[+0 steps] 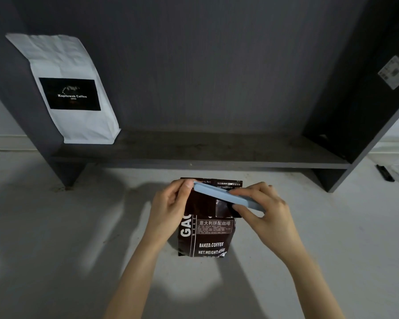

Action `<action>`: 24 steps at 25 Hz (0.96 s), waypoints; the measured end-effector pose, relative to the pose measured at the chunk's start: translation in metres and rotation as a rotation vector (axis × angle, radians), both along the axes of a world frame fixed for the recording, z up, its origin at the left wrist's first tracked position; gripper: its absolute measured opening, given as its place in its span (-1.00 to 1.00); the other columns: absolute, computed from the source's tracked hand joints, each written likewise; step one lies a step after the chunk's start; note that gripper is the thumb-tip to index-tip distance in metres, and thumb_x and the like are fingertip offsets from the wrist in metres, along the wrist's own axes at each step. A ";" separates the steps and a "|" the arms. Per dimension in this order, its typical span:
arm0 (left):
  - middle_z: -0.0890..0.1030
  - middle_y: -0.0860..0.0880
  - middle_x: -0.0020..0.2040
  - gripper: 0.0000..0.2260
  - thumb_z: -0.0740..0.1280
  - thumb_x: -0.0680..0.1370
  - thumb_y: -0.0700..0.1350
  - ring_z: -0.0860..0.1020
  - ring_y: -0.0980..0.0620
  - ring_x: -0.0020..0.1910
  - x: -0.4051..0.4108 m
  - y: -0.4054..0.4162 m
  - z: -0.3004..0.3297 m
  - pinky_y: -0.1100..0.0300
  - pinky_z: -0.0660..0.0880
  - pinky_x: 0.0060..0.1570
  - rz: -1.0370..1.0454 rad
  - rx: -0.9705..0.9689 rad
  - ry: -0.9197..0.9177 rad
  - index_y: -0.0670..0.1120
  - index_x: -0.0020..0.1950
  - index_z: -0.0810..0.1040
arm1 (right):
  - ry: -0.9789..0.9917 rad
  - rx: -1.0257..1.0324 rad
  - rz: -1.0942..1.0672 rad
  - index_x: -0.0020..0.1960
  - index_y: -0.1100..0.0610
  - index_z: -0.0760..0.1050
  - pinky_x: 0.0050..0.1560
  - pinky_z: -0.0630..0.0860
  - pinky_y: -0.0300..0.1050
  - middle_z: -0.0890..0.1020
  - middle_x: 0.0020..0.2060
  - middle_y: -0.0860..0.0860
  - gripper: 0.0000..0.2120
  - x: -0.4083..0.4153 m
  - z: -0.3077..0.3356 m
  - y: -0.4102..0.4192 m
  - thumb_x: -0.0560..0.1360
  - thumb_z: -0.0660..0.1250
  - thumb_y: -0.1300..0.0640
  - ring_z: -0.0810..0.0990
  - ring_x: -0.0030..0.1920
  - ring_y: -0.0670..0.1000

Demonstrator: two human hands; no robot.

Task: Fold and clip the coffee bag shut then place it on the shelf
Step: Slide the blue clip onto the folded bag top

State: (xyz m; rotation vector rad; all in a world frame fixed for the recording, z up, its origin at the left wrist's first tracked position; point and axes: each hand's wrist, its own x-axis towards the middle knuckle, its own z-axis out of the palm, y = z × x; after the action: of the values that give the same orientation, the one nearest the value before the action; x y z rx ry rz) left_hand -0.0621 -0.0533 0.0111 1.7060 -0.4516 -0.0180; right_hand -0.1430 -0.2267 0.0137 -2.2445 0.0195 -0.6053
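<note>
The dark brown coffee bag [205, 236] stands upright on the pale tabletop [55, 249], a little below the middle of the view, and its front shows white print such as "BAKED.COFFEE". Around the bag the tabletop is bare on all sides, with wide free room at 9 o'clock and at 3 o'clock. At 12 o'clock from the bag, near but not touching, runs the front edge of the dark grey shelf [194, 155], whose long board is free from its middle to its right wall. Only at the far left of this board, at about 10 o'clock from the bag, a white coffee bag [72, 88] with a black label leans against the shelf's side panel. The top of the brown bag is folded over toward the front, and a long light blue bag clip [226, 196] lies across this fold, tilted so that its left end is higher. The left hand [168, 208] pinches the left end of the clip and the bag's top corner between thumb and fingers. The right hand [260, 210] is closed on the right end of the clip, at 3 o'clock from the fold. Whether the clip is already snapped shut, I cannot tell. A small black object [385, 173] lies on the table at the far right.
</note>
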 end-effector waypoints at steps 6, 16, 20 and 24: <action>0.63 0.13 -0.20 -0.78 0.14 0.54 -0.07 0.56 0.35 -0.20 -0.003 0.001 -0.002 0.53 0.42 -0.21 -0.006 -0.005 0.025 0.07 -0.14 0.58 | 0.002 -0.064 0.040 -0.01 -0.17 0.48 -0.05 0.30 -0.47 0.46 -0.16 -0.25 -0.79 -0.002 0.000 -0.003 0.37 0.21 -0.07 0.38 -0.07 -0.15; 0.65 0.34 -0.30 -0.79 0.16 0.50 0.03 0.59 0.32 -0.18 -0.002 0.000 -0.002 0.52 0.44 -0.18 0.029 -0.030 0.088 0.08 -0.13 0.59 | 0.068 0.069 0.120 -0.08 -0.20 0.52 -0.13 0.34 -0.47 0.54 -0.09 -0.17 -0.79 -0.007 0.000 -0.007 0.29 0.28 -0.13 0.47 -0.05 -0.18; 0.62 0.38 -0.32 -0.77 0.14 0.45 0.12 0.58 0.36 -0.21 -0.003 0.002 -0.001 0.55 0.43 -0.22 0.066 -0.023 0.081 0.14 -0.15 0.58 | 0.095 0.182 0.117 -0.13 -0.21 0.54 -0.23 0.43 -0.30 0.57 -0.09 -0.20 -0.84 -0.016 -0.001 -0.017 0.30 0.29 -0.13 0.53 -0.09 -0.11; 0.64 0.35 -0.29 -0.74 0.13 0.40 0.18 0.60 0.29 -0.20 -0.004 0.001 -0.001 0.46 0.46 -0.20 0.072 -0.027 0.068 0.15 -0.19 0.58 | 0.111 0.342 0.132 -0.14 -0.08 0.58 -0.20 0.46 -0.30 0.60 -0.13 -0.25 -0.94 -0.023 0.004 -0.023 0.38 0.37 0.04 0.56 -0.12 -0.10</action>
State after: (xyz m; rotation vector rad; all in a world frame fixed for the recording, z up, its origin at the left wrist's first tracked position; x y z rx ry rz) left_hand -0.0665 -0.0523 0.0103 1.6885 -0.3386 -0.0174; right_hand -0.1656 -0.2502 0.0173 -1.9266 0.0288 -0.3738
